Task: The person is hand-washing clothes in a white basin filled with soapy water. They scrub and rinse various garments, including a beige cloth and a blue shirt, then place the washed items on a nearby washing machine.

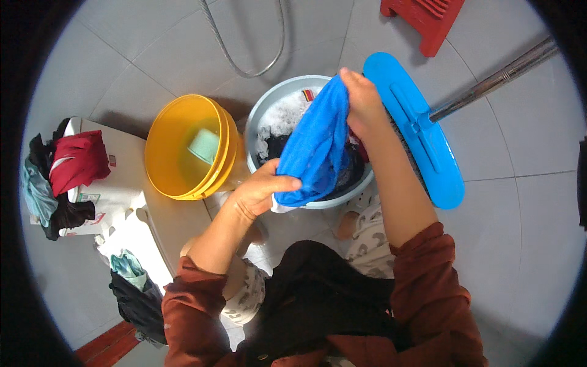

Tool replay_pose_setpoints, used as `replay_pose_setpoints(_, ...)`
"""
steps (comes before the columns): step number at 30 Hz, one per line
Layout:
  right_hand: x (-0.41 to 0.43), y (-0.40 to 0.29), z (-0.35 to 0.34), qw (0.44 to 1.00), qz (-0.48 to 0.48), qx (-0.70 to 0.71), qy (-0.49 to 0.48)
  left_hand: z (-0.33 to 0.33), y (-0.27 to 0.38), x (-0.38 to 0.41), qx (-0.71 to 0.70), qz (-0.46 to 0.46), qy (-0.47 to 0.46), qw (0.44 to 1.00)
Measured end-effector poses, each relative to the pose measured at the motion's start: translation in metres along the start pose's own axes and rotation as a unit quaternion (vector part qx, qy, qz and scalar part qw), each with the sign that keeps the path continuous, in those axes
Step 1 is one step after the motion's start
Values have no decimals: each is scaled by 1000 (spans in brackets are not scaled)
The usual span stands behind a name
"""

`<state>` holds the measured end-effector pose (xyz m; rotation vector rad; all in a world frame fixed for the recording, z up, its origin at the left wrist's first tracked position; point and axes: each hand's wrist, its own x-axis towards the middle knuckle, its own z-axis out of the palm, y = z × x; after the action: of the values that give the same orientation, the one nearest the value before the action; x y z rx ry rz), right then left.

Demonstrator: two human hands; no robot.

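A wet blue cloth garment [316,147] stretches between my two hands above a light blue basin [259,110]. My left hand [263,188] pinches its lower end, where a bit of white fabric shows beneath. Its upper end is gripped by my right hand [363,103]. White suds [280,112] float in the basin, along with dark clothes [277,146] and a piece of dark red fabric. Part of the basin's contents is hidden behind the blue garment.
Left of the basin stands a yellow bucket [158,151] holding liquid and a pale green block [205,146]. A blue flat mop [424,133] leans at the right. A shower hose [229,57] hangs behind; a red plastic stool [429,20] is far right. Clothes [80,160] drape over a white appliance.
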<state>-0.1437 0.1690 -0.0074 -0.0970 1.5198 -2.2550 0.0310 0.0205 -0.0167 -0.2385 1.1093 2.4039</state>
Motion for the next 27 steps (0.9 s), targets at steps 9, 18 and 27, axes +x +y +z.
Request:
replay_pose_setpoints(9, -28, 8, 3, 941, -95, -303, -118, -5, 22, 9, -284, 186, 60, 939)
replay_pose_setpoints(18, -69, 28, 28, 948, 159, -176, -210, -19, 30, 21, -273, 210, 153, 926)
replay_pose_setpoints(27, -39, -43, -14, 966, -238, 61, 77, -40, 24, 17, -294, 193, 233, 907)
